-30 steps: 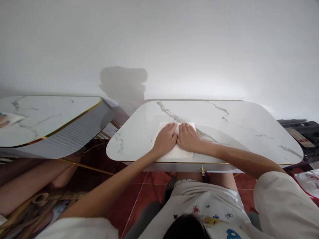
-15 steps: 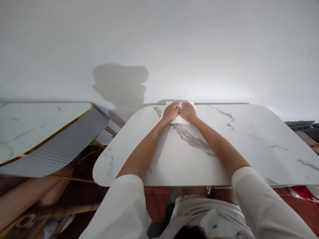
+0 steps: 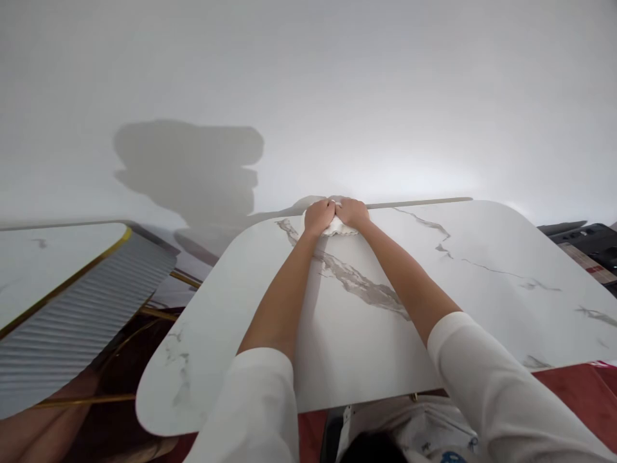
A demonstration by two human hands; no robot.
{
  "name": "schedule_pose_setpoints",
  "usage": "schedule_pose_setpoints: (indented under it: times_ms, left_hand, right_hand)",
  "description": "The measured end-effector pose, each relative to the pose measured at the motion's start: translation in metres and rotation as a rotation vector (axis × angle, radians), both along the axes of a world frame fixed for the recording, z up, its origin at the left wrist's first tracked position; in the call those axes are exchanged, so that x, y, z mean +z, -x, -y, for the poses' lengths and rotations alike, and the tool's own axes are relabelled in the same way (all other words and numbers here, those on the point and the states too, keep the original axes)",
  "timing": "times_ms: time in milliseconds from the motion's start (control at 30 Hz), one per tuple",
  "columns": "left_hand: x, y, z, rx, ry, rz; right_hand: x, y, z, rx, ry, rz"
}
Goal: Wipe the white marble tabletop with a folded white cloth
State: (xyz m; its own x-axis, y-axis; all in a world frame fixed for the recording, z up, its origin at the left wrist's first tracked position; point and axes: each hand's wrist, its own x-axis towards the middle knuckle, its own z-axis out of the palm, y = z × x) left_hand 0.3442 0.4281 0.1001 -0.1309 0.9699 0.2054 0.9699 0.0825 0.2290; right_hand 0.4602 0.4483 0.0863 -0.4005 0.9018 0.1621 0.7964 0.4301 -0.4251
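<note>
A white cloth [image 3: 336,226] lies bunched at the far edge of a white marble table [image 3: 472,289] with grey veins. My left hand [image 3: 319,215] and my right hand [image 3: 352,212] sit side by side on the cloth, both arms stretched out across the table top. The fingers of both hands are curled down over the crumpled cloth, which mostly hides under them. The table's far edge touches the plain white wall.
A second marble table [image 3: 58,283] with a gold rim and ribbed side stands to the left, with a gap between the two. A dark device [image 3: 590,247] sits at the far right. Red floor tiles [image 3: 578,399] show below the near edge.
Both hands pushed the cloth from the table's near edge to its far edge. The cloth went from flat to bunched, and the fingers curled over it. My view leaned forward.
</note>
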Motion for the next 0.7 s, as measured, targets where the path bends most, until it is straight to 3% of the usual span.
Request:
schedule_pose_setpoints:
  times_ms: [233, 400, 533, 700]
  left_hand:
    - [-0.001, 0.000, 0.018, -0.166, -0.031, -0.023]
    - [-0.002, -0.003, 0.043, -0.265, -0.053, -0.104]
    - [-0.001, -0.006, 0.086, -0.295, -0.061, -0.134]
    - [0.001, -0.015, 0.172, -0.286, -0.046, -0.127]
  right_hand:
    - [-0.002, -0.008, 0.023, 0.017, -0.134, 0.014]
    - [0.000, -0.015, 0.055, 0.032, -0.138, 0.020]
    - [0.002, -0.022, 0.099, 0.041, -0.109, 0.035]
    - [0.001, -0.032, 0.180, 0.062, -0.147, 0.006]
